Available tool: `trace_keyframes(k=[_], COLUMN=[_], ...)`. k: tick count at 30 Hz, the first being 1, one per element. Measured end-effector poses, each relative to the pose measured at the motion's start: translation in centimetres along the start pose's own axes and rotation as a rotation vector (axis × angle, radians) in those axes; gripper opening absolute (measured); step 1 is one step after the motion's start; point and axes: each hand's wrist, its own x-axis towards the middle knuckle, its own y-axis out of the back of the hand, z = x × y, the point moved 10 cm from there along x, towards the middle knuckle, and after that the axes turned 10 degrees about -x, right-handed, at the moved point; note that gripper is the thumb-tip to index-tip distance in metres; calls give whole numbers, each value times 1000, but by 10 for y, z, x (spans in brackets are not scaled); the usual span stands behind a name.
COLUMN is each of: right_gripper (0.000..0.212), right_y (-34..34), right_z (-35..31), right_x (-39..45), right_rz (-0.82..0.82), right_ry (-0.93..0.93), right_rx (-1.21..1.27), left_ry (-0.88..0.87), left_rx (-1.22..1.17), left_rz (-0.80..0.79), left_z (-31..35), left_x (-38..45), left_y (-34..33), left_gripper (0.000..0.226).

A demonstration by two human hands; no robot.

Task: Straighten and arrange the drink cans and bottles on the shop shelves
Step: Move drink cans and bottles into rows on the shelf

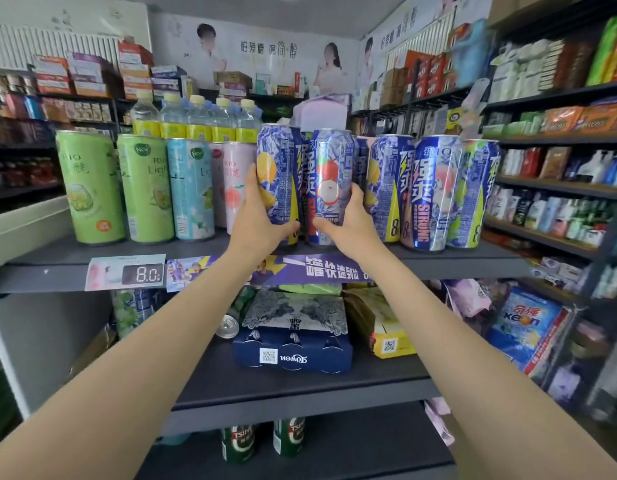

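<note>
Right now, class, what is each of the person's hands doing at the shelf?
Left hand: closed round the blue lemon can.
Right hand: closed round the blue lychee can.

I can't see the fingers of either hand; they wrap behind the lemon can (277,181) and lychee can (331,188). A can (361,161) behind them is mostly hidden. Far shelf goods (19,105) blur.

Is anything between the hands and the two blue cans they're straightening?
Nothing visible. The left hand already grips the lemon can, and the right hand grips the lychee can, both on the top shelf.
</note>
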Motion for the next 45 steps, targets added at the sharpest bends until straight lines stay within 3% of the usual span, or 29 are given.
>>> trace_keyframes(k=[4,6,9,11,13,17,23,28,33,39,45], right_gripper=[81,72,54,42,35,43,50,55,43,35,35], right_y=[8,22,27,9,-32,-139,-244,-313,-311,-276,-253], right_z=[0,-8,-27,-33,-29,1,12,34,10,-11,-32], right_x=[-7,-21,-65,-101,-127,-129,-49,-6,-13,-74,-83], right_rz=[76,197,310,299,158,-284,-431,-670,-573,-588,-565], right_ry=[10,90,299,443,531,483,351,294,475,565,564], right_rx=[-52,-98,-111,-142,-235,-373,-506,-655,-786,-723,-550], left_ry=[8,-33,-243,-341,-335,-225,40,266,283,285,244], left_rx=[106,144,51,94,187,335,383,388,356,324,416], left_rz=[-5,84,282,314,293,272,412,363,406,465,273], left_z=[11,16,21,4,-29,-96,-171,-220,-229,-227,-226], left_x=[-3,-8,-49,-90,-125,-153,-173,-189,-193,-193,-186], left_y=[10,26,60,73,81,95,130,130,134,135,120], left_gripper=[88,73,43,31,28,31,40,47,46,46,67])
